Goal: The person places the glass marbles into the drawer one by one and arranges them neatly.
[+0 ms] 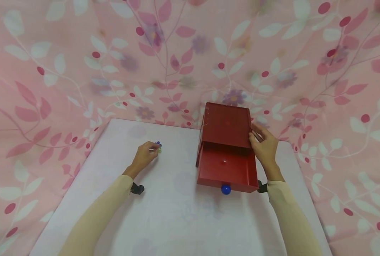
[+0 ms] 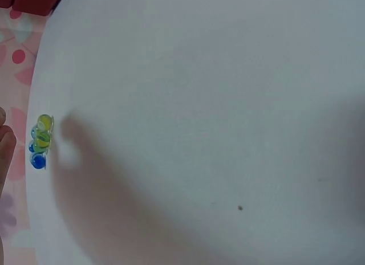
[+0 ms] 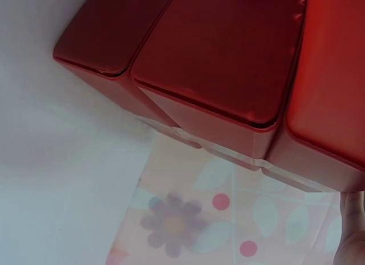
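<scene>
Several glassy blue and yellow marbles (image 2: 41, 141) near narrowly spaced left fingers (image 1: 151, 144), right fingers (image 1: 261, 131) against red box (image 1: 226, 124)

"What colours were there?"
"My sleeves (image 1: 97, 209) were cream, the drawer (image 1: 213, 181) red, its knob (image 1: 226, 189) blue, the marbles (image 2: 41, 142) blue, yellow and green."
"And the cloth (image 1: 196, 90)?"
"It was pink, with white leaves (image 1: 13, 23) and purple flowers (image 1: 145, 112)."

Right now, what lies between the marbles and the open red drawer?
In the head view, only bare white tabletop shows between the marbles and the drawer.
</scene>
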A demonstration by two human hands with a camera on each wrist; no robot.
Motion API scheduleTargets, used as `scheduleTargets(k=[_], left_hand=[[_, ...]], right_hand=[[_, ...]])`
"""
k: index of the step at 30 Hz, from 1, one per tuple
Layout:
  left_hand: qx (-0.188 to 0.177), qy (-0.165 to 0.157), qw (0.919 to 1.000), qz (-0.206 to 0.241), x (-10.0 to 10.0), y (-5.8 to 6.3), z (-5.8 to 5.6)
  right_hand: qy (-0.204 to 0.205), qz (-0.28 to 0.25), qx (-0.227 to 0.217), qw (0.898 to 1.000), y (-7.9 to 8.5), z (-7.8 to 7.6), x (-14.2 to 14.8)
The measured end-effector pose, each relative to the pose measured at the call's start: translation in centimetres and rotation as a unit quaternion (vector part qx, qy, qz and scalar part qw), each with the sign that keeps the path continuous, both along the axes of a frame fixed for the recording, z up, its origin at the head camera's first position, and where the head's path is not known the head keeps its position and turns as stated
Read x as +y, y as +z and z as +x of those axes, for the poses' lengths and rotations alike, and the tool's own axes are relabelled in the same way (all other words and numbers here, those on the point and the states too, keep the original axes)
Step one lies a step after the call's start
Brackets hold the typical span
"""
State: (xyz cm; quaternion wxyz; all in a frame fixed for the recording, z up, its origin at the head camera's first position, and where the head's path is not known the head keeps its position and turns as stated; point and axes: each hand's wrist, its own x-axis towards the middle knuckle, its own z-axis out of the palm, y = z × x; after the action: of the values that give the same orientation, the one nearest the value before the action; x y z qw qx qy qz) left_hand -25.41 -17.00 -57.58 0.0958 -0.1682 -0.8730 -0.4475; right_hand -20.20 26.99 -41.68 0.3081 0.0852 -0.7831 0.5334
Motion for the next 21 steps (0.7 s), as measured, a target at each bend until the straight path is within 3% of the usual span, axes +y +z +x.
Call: scheduleTargets(k=[10, 21], left_hand=[[-0.06, 0.032, 0.9976, -0.016, -0.2, -0.5, -0.4], [-0.066, 0.057, 0.9956, -0.033, -0.2, -1.4, -1.0]], right_hand=[[0.001, 0.007, 0.006, 1.0, -0.1, 0.0, 0.1], [0.0, 0.004, 0.004, 1.0, 0.0, 0.0, -0.1]])
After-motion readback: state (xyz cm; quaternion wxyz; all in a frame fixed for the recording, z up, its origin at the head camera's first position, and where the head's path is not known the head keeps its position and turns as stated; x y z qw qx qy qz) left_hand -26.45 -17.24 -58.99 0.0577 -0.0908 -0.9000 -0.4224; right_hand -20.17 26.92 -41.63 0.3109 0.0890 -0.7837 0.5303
